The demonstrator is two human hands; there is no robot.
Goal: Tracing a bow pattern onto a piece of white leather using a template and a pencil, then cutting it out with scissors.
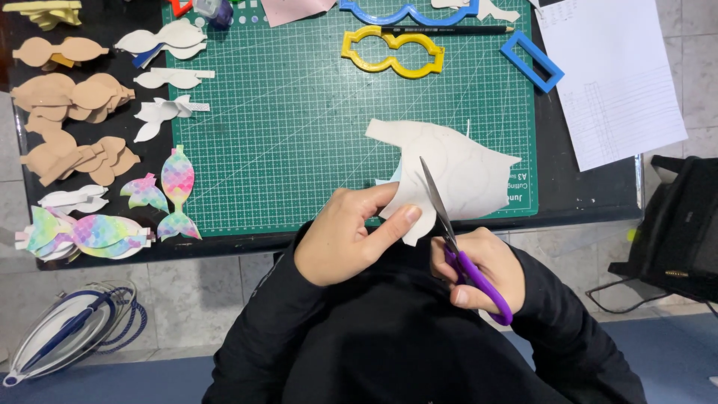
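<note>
My left hand (345, 233) pinches the lower edge of a white sheet (458, 170) with faint traced outlines, held over the near edge of the green cutting mat (299, 120). My right hand (482, 265) grips purple-handled scissors (462, 251). Their blades point up and away across the sheet, cutting into it just right of my left thumb.
A yellow template (393, 51), a blue rectangular frame (532, 60), a pencil (447, 31) and a blue template (407, 11) lie on the mat. Tan, white and rainbow-scale cut shapes (178, 193) cover the black table at left. White paper (613, 78) lies right; a black bag (684, 224) sits beside it.
</note>
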